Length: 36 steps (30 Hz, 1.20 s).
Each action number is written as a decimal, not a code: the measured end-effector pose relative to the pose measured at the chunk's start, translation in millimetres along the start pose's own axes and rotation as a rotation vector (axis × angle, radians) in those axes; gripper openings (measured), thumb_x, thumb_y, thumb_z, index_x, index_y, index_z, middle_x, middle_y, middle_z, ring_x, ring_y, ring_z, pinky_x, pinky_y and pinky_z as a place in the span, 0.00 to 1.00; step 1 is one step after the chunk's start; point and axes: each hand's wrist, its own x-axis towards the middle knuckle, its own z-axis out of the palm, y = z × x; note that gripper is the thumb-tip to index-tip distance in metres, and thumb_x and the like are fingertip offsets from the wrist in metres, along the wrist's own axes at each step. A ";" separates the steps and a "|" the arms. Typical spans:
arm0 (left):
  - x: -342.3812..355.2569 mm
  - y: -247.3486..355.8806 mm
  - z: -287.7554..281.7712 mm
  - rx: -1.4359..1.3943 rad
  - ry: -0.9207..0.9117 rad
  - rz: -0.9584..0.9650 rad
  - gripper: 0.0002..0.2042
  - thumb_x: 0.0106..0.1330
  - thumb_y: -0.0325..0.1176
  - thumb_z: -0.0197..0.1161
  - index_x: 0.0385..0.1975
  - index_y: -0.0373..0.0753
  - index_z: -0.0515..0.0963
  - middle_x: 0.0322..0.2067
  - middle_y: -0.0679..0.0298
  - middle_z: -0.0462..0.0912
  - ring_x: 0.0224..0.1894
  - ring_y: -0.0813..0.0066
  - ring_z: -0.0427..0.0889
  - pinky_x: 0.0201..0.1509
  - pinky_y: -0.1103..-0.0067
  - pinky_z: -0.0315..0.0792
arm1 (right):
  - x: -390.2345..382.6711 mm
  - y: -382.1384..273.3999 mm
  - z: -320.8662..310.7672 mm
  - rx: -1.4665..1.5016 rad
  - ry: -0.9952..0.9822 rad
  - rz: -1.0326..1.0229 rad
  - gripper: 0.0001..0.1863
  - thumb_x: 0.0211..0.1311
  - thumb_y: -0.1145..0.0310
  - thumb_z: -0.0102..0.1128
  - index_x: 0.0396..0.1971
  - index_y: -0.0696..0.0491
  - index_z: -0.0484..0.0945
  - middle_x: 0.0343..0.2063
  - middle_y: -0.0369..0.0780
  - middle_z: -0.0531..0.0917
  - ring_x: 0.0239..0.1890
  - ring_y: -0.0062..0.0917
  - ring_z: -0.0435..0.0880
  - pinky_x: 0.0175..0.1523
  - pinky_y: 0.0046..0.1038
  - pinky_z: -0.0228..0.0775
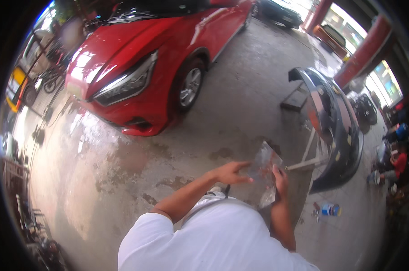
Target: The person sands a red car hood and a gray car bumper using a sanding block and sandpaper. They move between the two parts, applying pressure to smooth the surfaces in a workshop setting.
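Note:
In front of my body, my right hand (281, 177) is closed on a flat, greyish, partly see-through sheet with reddish-brown smears (264, 161). Its exact kind is too blurred to tell. A crumpled pale piece (267, 197) shows below the sheet, beside my right wrist. My left hand (234, 172) reaches toward the sheet's left edge with thumb and fingers apart and nothing visible in it. I cannot tell whether its fingertips touch the sheet.
A red car (137, 58) stands ahead to the left on a wet-patched concrete floor (240, 108). At right, a dark car bumper (349, 135) rests on a stand (308, 162). A blue-and-white can (332, 209) is on the floor. Someone in a red shirt (399, 163) sits far right.

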 end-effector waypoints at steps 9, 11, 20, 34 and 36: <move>45.8 -4.6 58.1 -1.043 0.241 -0.309 0.15 0.69 0.34 0.65 0.51 0.35 0.76 0.48 0.57 0.82 0.54 0.61 0.81 0.59 0.68 0.75 | -2.2 17.3 4.4 0.210 -0.075 0.101 0.21 0.72 0.47 0.58 0.38 0.52 0.79 0.26 0.34 0.80 0.26 0.17 0.76 0.29 0.23 0.66; 47.8 -51.8 65.5 -0.958 0.412 -0.281 0.15 0.68 0.32 0.64 0.52 0.35 0.75 0.50 0.58 0.81 0.54 0.62 0.80 0.59 0.69 0.75 | -3.7 39.6 -8.5 0.338 -0.067 0.056 0.21 0.72 0.47 0.57 0.41 0.53 0.79 0.29 0.35 0.80 0.28 0.19 0.77 0.33 0.23 0.67; 25.3 -63.3 35.4 -0.509 0.326 -0.369 0.29 0.63 0.27 0.57 0.67 0.35 0.63 0.61 0.59 0.73 0.58 0.67 0.73 0.64 0.77 0.64 | -25.4 112.4 -69.5 0.404 0.113 0.245 0.19 0.70 0.62 0.64 0.57 0.49 0.74 0.40 0.34 0.82 0.39 0.22 0.81 0.43 0.28 0.74; 48.1 26.6 75.3 0.069 -0.413 0.135 0.64 0.53 0.59 0.75 0.77 0.35 0.35 0.76 0.46 0.46 0.70 0.45 0.59 0.73 0.62 0.55 | -0.4 56.8 -60.7 0.587 -0.075 0.141 0.20 0.73 0.53 0.56 0.58 0.46 0.73 0.44 0.37 0.84 0.48 0.26 0.84 0.48 0.31 0.79; 55.4 29.9 77.4 0.349 -0.327 0.222 0.66 0.45 0.57 0.79 0.77 0.36 0.39 0.77 0.46 0.43 0.67 0.40 0.61 0.71 0.59 0.58 | 5.6 54.3 -56.3 0.741 -0.145 0.216 0.16 0.72 0.57 0.56 0.53 0.48 0.76 0.44 0.40 0.84 0.48 0.31 0.84 0.53 0.37 0.78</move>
